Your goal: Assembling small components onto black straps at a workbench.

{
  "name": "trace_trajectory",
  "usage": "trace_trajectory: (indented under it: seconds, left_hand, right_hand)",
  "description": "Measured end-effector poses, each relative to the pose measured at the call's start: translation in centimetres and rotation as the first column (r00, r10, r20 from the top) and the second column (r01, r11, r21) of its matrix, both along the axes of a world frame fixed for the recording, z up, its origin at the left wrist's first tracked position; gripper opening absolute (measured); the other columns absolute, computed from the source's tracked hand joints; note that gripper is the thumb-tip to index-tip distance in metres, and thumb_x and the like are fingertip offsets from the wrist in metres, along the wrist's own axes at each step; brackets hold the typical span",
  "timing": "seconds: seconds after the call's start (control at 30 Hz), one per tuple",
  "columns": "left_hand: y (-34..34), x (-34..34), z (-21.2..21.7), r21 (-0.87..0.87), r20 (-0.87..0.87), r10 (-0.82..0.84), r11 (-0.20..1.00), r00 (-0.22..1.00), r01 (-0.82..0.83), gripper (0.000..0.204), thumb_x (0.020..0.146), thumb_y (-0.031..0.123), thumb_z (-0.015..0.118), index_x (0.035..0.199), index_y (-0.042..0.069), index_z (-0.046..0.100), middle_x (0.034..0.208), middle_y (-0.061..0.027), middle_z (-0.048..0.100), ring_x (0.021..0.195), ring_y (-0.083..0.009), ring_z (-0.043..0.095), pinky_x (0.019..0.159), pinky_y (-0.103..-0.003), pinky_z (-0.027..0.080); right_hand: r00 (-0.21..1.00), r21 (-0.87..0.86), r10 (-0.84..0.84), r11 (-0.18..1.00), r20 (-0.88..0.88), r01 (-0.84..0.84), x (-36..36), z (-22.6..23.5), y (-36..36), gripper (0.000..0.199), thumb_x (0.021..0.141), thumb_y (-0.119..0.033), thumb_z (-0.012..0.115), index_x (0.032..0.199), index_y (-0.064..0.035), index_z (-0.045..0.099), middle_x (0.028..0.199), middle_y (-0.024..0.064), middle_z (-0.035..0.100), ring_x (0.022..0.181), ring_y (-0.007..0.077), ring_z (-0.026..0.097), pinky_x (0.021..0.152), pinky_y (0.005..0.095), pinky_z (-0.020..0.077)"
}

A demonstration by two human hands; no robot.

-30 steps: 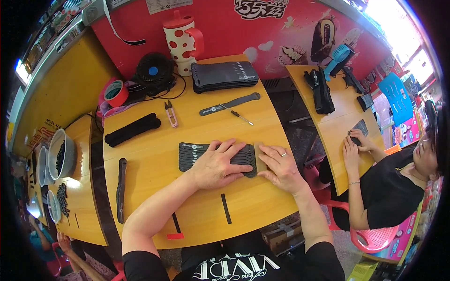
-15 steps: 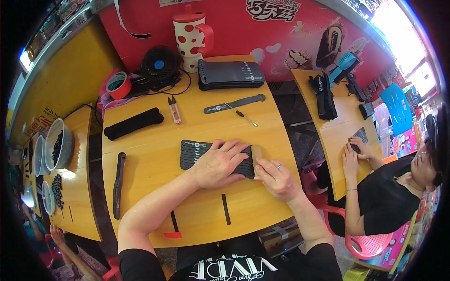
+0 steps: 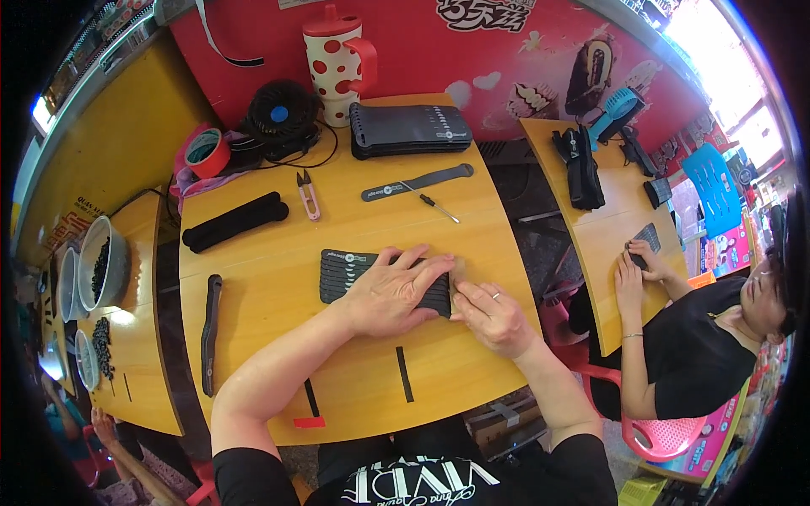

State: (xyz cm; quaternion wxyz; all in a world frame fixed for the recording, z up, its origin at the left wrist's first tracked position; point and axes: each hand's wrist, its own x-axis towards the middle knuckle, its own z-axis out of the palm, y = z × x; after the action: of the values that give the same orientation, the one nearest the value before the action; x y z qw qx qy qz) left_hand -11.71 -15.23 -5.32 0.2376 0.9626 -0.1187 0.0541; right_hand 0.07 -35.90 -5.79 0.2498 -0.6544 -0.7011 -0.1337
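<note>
A flat stack of black strips point(image 3: 348, 268) lies in the middle of the yellow table point(image 3: 278, 304). My left hand point(image 3: 393, 292) lies palm-down on the right part of the stack, fingers spread. My right hand point(image 3: 492, 317), with a ring on one finger, touches the stack's right end with its fingertips. The end under both hands is hidden.
On the table: a single black strip point(image 3: 418, 180), a small screwdriver point(image 3: 430, 202), snips point(image 3: 308, 194), a black roll point(image 3: 235, 223), a black case point(image 3: 411, 130), a fan point(image 3: 278, 113), red tape point(image 3: 206, 153), a spotted jug point(image 3: 337, 56). A person point(image 3: 700, 337) works at the right table.
The view shifted slightly. My left hand has spread flatter over the stack and my right hand stays at its right end.
</note>
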Motion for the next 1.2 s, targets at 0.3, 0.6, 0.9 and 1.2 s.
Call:
trace_trajectory:
  seconds: [0.3, 0.6, 0.9, 1.2]
  left_hand:
    - [0.1, 0.1, 0.1, 0.044, -0.001, -0.012, 0.999, 1.0, 0.012, 0.057, 0.083, 0.034, 0.067, 0.134, 0.017, 0.048, 0.146, -0.0038, 0.041, 0.133, -0.0306, 0.036, 0.103, -0.047, 0.03]
    - [0.0, 0.2, 0.1, 0.053, 0.009, -0.019, 0.998, 1.0, 0.019, 0.055, 0.083, 0.033, 0.067, 0.133, 0.018, 0.05, 0.146, -0.0034, 0.041, 0.132, -0.0299, 0.036, 0.103, -0.047, 0.03]
    - [-0.1, 0.3, 0.1, 0.062, 0.017, -0.013, 0.998, 1.0, 0.012, 0.056, 0.08, 0.032, 0.07, 0.131, 0.017, 0.051, 0.143, -0.005, 0.044, 0.131, -0.0298, 0.037, 0.101, -0.046, 0.031]
    - [-0.4, 0.4, 0.6, 0.077, -0.013, -0.009, 0.997, 1.0, 0.01, 0.056, 0.08, 0.032, 0.069, 0.13, 0.017, 0.051, 0.143, -0.0061, 0.044, 0.132, -0.0317, 0.037, 0.102, -0.047, 0.031]
  right_hand:
    - [0.896, -0.064, 0.0, 0.997, -0.445, -0.032, 1.6, 0.5, -0.3, 0.037, 0.063, -0.012, 0.082, 0.094, 0.0009, 0.067, 0.11, 0.0147, 0.064, 0.088, 0.0317, 0.061, 0.08, 0.0386, 0.0504]
    - [0.866, -0.062, 0.008, 0.997, -0.5, -0.045, 1.5, 0.0, -0.7, 0.031, 0.061, -0.001, 0.079, 0.09, 0.0015, 0.07, 0.109, 0.0131, 0.065, 0.095, 0.0305, 0.06, 0.085, 0.0371, 0.0481]
    - [0.902, -0.056, -0.021, 0.998, -0.431, -0.003, 1.5, -0.1, -0.8, 0.028, 0.061, -0.002, 0.079, 0.088, -0.0017, 0.071, 0.11, 0.0099, 0.066, 0.099, 0.0285, 0.06, 0.087, 0.0381, 0.0463]
    - [0.891, -0.068, -0.032, 0.998, -0.453, 0.002, 1.8, -0.4, -1.1, 0.02, 0.067, -0.006, 0.074, 0.086, -0.0068, 0.071, 0.112, 0.0045, 0.065, 0.106, 0.0247, 0.057, 0.092, 0.04, 0.04]
